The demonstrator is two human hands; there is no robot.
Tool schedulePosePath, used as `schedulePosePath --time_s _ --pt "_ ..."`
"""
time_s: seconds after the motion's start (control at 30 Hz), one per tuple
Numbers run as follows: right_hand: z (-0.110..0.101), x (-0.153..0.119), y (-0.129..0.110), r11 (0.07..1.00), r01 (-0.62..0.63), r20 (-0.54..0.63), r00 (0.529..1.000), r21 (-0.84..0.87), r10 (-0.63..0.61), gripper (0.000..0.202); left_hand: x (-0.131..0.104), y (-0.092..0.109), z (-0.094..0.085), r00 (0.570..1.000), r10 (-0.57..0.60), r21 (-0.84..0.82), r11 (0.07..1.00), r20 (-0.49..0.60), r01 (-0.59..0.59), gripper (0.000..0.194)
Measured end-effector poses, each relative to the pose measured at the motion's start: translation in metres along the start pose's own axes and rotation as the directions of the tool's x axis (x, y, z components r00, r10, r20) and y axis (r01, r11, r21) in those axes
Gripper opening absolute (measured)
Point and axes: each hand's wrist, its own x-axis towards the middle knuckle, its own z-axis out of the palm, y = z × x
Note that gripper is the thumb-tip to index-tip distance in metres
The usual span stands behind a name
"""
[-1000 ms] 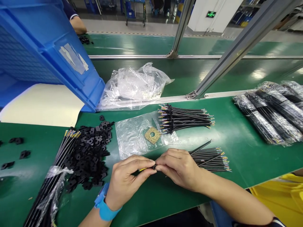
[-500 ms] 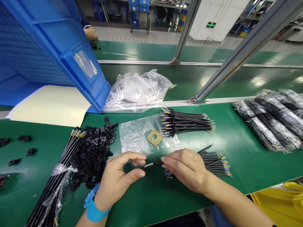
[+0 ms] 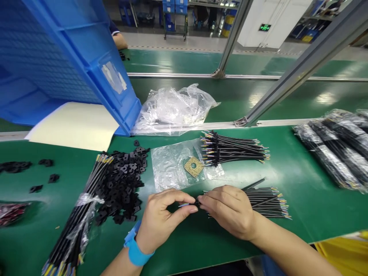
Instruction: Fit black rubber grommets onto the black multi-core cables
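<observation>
My left hand (image 3: 163, 216), with a blue wristband (image 3: 138, 248), pinches a small black plastic piece (image 3: 196, 202) between thumb and forefinger. That piece sits around a black cable whose thin stripped wire ends (image 3: 184, 205) stick out to the left. Close against it, my right hand (image 3: 231, 209) has its fingers closed on the same cable, mostly hiding it. Under and beyond the right hand lies a row of short black cables (image 3: 267, 203) with bare coloured ends. Behind it, another bunch of cables (image 3: 238, 149) carries black pieces near its left ends.
Left of my hands are a pile of black plastic pieces (image 3: 123, 184) and a tied cable bundle (image 3: 76, 214). A brown square sponge (image 3: 193, 167) rests on a clear bag (image 3: 166, 165). A blue crate (image 3: 115, 99) stands back left; wrapped cable bundles (image 3: 330, 153) lie right.
My left thumb and forefinger have come in to the right and closed on the black plastic piece. The right hand still grips the cable. The view has shifted slightly left.
</observation>
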Motion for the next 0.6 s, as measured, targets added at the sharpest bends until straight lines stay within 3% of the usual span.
schedulePosePath --time_s 0.2,0.3,0.37,0.43,0.5,0.6 --pt "0.003 -0.001 -0.001 0.998 -0.013 -0.020 1.000 0.054 0.014 0.015 0.001 0.001 0.007 0.999 0.000 -0.018 1.000 0.035 0.000 0.006" --pt "-0.001 0.000 -0.002 0.998 -0.002 -0.005 1.000 0.063 0.002 0.018 0.004 0.008 -0.003 0.996 0.026 -0.010 1.000 0.082 -0.026 0.011" --pt "-0.008 0.001 0.000 0.999 -0.001 0.009 1.000 0.036 0.001 0.023 0.001 0.015 -0.022 0.992 0.060 0.079 0.994 0.111 -0.069 0.020" --pt "-0.018 0.002 0.006 0.999 -0.030 -0.005 1.000 -0.042 0.030 0.027 -0.007 0.021 -0.049 0.996 0.074 0.298 0.950 0.055 -0.087 0.021" --pt "-0.029 0.003 0.015 0.985 -0.092 -0.042 0.995 -0.148 0.087 0.028 -0.020 0.022 -0.077 0.993 0.090 0.584 0.811 -0.082 -0.025 0.017" --pt "-0.044 0.002 0.032 0.948 -0.167 -0.058 0.986 -0.272 0.157 0.029 -0.039 0.007 -0.110 0.989 0.072 0.744 0.666 -0.130 0.049 0.028"
